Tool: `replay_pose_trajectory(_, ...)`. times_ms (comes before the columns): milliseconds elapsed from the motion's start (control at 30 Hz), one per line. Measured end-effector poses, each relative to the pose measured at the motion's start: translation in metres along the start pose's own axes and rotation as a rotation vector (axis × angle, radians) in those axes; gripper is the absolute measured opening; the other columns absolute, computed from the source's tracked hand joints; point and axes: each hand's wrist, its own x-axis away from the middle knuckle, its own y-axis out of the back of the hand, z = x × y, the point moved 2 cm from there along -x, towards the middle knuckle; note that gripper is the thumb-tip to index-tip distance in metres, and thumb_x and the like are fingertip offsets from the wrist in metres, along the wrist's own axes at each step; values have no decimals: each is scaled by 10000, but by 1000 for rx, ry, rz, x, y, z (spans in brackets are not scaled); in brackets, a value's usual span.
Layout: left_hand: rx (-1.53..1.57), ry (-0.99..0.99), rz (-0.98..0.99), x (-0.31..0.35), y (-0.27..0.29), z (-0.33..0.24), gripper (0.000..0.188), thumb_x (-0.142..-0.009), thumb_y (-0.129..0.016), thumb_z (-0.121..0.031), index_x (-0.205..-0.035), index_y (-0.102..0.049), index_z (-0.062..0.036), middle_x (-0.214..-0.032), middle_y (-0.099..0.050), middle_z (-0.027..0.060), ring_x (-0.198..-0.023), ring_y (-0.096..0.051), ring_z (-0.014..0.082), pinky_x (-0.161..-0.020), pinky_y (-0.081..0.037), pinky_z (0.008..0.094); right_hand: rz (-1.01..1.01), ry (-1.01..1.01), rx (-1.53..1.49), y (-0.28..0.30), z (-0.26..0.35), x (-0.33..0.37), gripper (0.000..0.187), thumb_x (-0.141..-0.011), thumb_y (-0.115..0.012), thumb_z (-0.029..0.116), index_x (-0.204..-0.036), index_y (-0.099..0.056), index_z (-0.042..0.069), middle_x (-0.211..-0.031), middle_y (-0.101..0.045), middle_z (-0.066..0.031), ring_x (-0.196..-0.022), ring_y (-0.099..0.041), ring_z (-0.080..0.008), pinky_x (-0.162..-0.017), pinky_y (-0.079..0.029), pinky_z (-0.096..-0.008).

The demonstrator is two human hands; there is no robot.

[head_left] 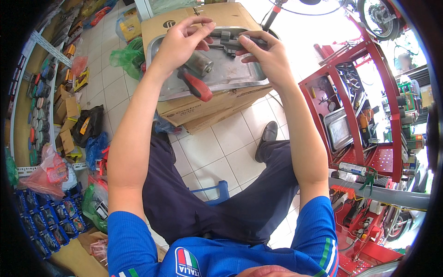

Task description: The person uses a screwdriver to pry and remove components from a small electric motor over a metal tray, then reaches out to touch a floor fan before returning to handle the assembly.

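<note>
My right hand (267, 48) grips a dark grey part (228, 39) with a blocky middle, thumb on top and fingers curled beneath. My left hand (184, 42) is closed at the other side of that part, thumb and forefinger tips together; what they pinch is not clear. Both hands are above a shallow metal tray (240, 79). Beneath my left wrist, a screwdriver with a red and black handle (197, 86) lies across the tray's near rim. A dull metal cylinder (200, 63) rests in the tray beside it.
Cardboard boxes (196, 110) support the tray. A green plastic bag (128, 58) lies to its left. A red tool rack (364, 157) stands at right, and shelves with tins (42, 111) at left. A blue stool (214, 193) shows between my legs.
</note>
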Motion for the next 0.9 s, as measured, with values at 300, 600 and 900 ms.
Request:
replay_pose_trajectory(300,22,83,-32,-2,5,4,436,-994,-654,-421,-1255,-657,-72,-836,-656,6,-785,-627,93,-771,-520,241,-4,-10,12,2,-1,0,373,-979,-699,256,-1201,-646,-38,-1032,-721,-136,-894,-729,-191,-729,-599,-275)
replay_pose_trajectory(600,18,29,-64,-1,4,3,397,-973,-702,-357,-1237,-671,-63,-945,-700,31,-858,-657,99,-824,-545,243,-28,4,-24,2,-2,-1,370,-939,-744,221,-1159,-665,-66,-993,-730,-140,-857,-741,-175,-697,-590,-263)
replay_pose_trajectory(900,90,-32,7,-2,7,4,382,-958,-715,-236,-1283,-640,-51,-1062,-709,42,-937,-683,122,-871,-544,258,-13,2,-3,4,3,0,394,-972,-709,256,-1202,-636,-55,-1010,-716,-154,-892,-731,-194,-722,-598,-275)
